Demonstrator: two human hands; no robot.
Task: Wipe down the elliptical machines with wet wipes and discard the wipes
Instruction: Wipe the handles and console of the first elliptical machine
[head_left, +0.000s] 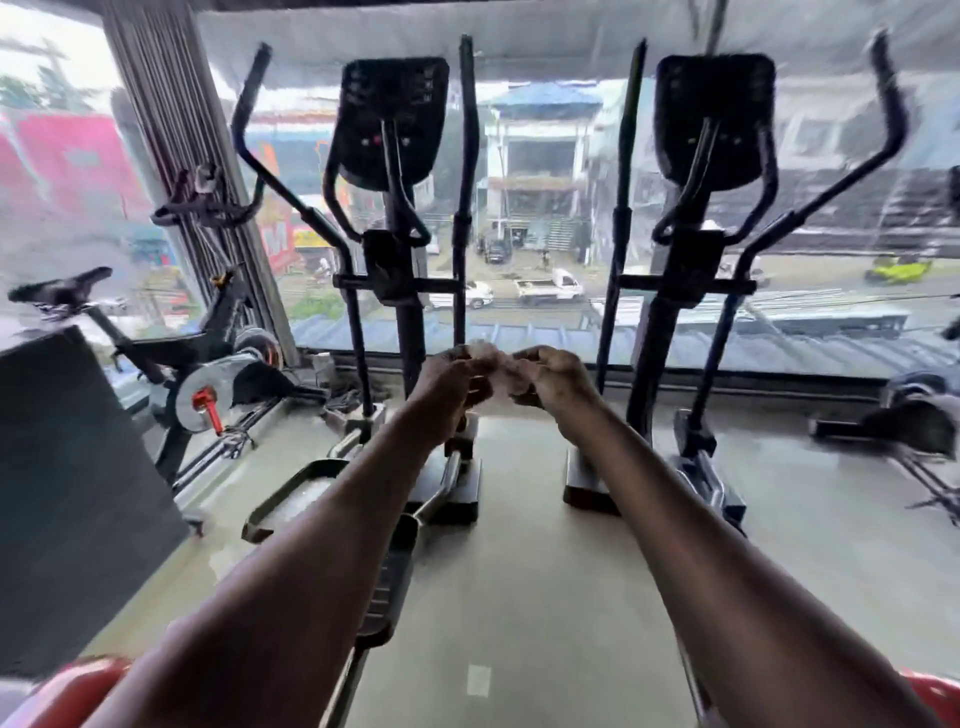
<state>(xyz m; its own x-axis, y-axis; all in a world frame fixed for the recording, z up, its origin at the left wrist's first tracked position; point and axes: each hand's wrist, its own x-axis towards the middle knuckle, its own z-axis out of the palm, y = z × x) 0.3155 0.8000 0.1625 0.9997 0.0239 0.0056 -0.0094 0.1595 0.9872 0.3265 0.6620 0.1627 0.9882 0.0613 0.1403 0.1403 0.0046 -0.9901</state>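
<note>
Pale and half see-through, the wet wipe (491, 364) is a small crumpled scrap at the centre of the frame, blurred, stretched between two hands raised in front of the window. One wipe shows.

At the far left stands one exercise bike (171, 353) with a black saddle and a red knob on its silver flywheel. Right of it, left of centre, is the left elliptical (400, 218), black, with a dark console up top and two long curved handles. The left hand (449, 387) sits just below and in front of that machine's post, fingers curled, pinching the wipe's left edge. The right hand (553, 379), touching the wipe's other edge, pinches it with bent fingers too. Further right stands the right elliptical (701, 223), the same build. Two ellipticals in all, well apart, on a pale floor (545, 571).
</note>
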